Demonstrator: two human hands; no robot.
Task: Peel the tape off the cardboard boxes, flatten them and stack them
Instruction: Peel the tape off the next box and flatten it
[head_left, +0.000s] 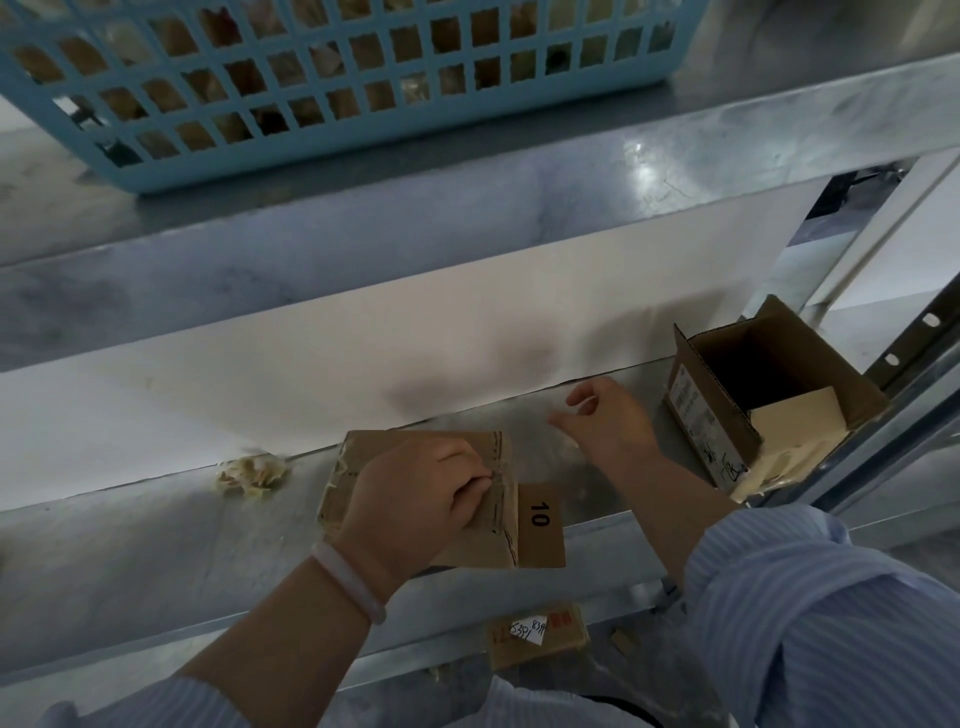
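While my left hand is pinching the small box lying on the shelf, my right hand is hovering beside it, half curled; whether it is gripping anything, I cannot tell.

I have 1 view to go on: a wide-angle camera on the person's head, facing forward and down at a grey galvanised metal shelf. It sits close. The striped blue sleeves enter from the bottom corners. The left hand, on a flattened brown cardboard box, lies just below centre, with the right hand beside it. A light blue plastic lattice basket crowds the top edge.
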